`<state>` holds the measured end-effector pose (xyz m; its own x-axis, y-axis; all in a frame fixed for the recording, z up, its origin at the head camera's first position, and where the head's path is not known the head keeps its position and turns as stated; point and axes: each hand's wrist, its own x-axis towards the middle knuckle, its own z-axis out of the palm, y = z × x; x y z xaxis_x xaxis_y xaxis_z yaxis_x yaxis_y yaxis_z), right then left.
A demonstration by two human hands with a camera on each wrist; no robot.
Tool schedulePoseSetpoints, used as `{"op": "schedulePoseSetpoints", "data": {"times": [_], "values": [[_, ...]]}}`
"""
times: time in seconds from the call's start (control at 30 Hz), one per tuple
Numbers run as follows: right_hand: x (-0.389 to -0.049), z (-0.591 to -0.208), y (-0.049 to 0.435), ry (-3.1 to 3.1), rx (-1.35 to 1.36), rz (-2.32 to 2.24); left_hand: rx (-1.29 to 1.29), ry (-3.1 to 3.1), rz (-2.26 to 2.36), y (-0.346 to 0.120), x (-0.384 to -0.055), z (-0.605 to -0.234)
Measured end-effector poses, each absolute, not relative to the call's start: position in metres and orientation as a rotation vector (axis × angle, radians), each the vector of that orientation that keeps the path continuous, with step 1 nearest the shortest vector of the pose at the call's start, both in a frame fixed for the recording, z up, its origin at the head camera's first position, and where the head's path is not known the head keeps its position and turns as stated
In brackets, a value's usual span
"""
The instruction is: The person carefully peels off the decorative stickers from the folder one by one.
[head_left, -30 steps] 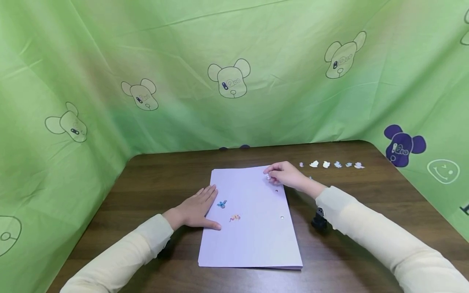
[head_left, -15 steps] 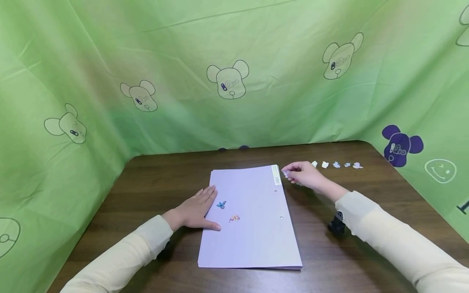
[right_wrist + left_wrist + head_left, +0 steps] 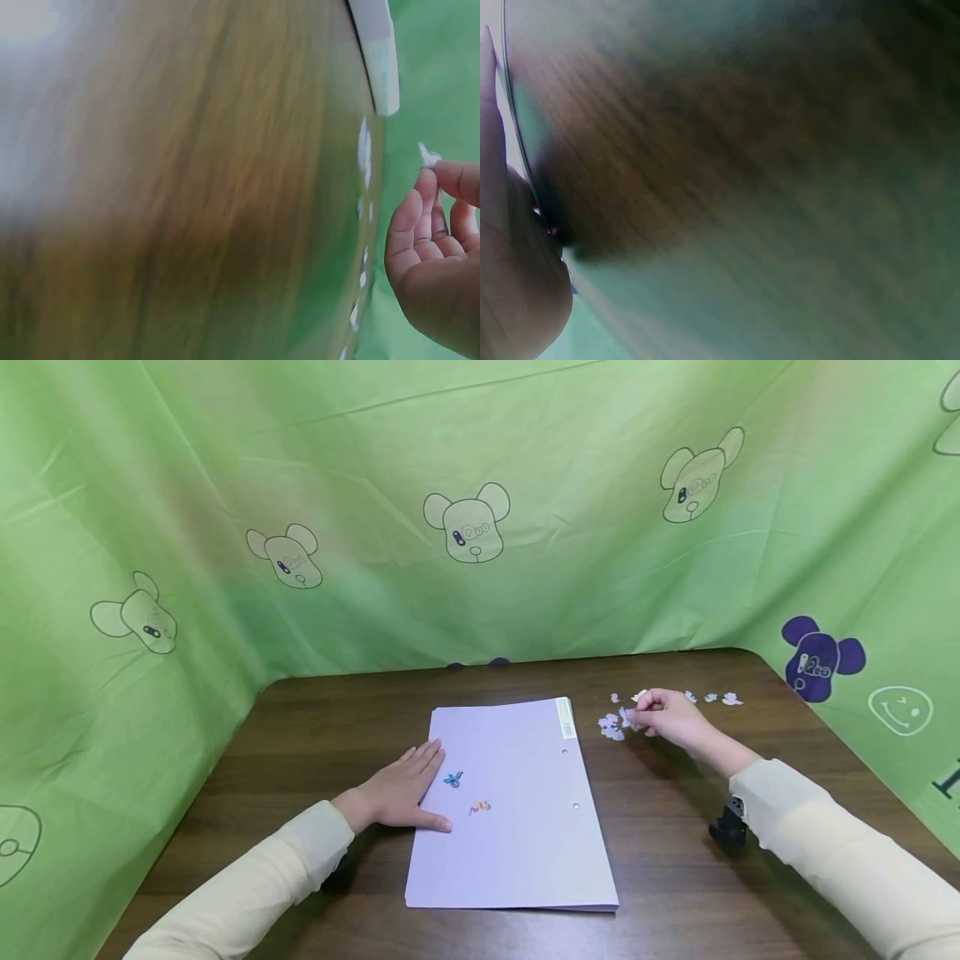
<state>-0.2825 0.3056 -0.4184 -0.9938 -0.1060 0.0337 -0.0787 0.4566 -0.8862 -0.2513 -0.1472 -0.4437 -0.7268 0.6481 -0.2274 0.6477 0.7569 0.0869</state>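
My left hand [image 3: 401, 787] lies flat with spread fingers on the left edge of a white folder [image 3: 517, 860]. On the folder are a blue sticker [image 3: 453, 779] and an orange-pink sticker [image 3: 480, 807], both small and figure-shaped. Beyond the folder's right side, my right hand [image 3: 671, 718] is just above the table, close by a cluster of pale stickers [image 3: 611, 727]. Between its thumb and index finger it pinches a small whitish sticker [image 3: 428, 156], clearest in the right wrist view. The left wrist view is mostly blurred tabletop with part of the left hand [image 3: 517, 270].
A row of small cut-out stickers [image 3: 711, 697] runs along the back right of the brown wooden table [image 3: 337, 718], partly hidden behind the right hand. The folder has a barcode label [image 3: 566, 718] and two punched holes. Green printed cloth [image 3: 375, 610] hangs around the table.
My right hand has moved right, from the folder's upper right corner to the stickers beside it, uncovering the barcode label and the cluster. My left hand has stayed in place.
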Motion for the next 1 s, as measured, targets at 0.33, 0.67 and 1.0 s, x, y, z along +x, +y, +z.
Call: {"op": "schedulePoseSetpoints", "data": {"times": [0.33,0.67,1.0], "values": [[-0.282,-0.426,0.333,2.566,-0.073,-1.697,0.998,2.712,-0.017,-0.147,-0.253,-0.446],[-0.286,-0.431,0.345,2.565,-0.084,-1.620,1.003,2.720,0.019,-0.148,-0.252,-0.447],[-0.290,-0.434,0.346,2.641,-0.087,-1.497,1.024,2.717,0.022,-0.148,-0.252,-0.445]]}}
